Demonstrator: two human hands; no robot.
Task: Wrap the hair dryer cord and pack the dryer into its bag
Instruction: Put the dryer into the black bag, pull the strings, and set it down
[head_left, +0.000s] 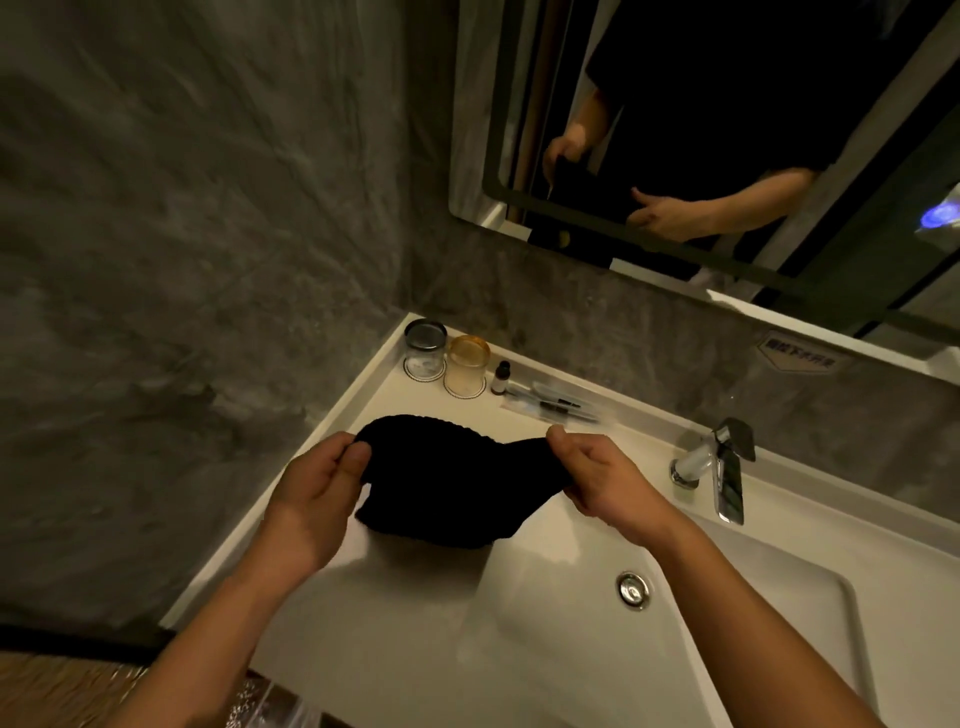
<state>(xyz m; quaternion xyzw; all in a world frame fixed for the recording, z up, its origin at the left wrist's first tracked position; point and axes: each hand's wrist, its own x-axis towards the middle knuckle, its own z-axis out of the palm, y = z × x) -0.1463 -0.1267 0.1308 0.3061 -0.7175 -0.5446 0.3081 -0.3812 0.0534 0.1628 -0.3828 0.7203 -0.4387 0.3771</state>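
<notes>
A black fabric bag (441, 483) hangs over the left part of the white vanity top (395, 613), held up at two corners. My left hand (322, 478) pinches its left upper edge between thumb and fingers. At its right upper edge, my right hand (597, 478) has closed around the fabric. The bag's lower part rests on or just above the counter, bulging and dark. The hair dryer and its cord are not visible; I cannot tell whether they are inside the bag.
Behind the bag stand a clear glass jar (425, 349), an amber glass (467, 364), a small dark bottle (501, 376) and wrapped toiletries (556, 402). A chrome faucet (719, 467) and the basin drain (634, 590) lie to the right. A mirror (727, 130) hangs above.
</notes>
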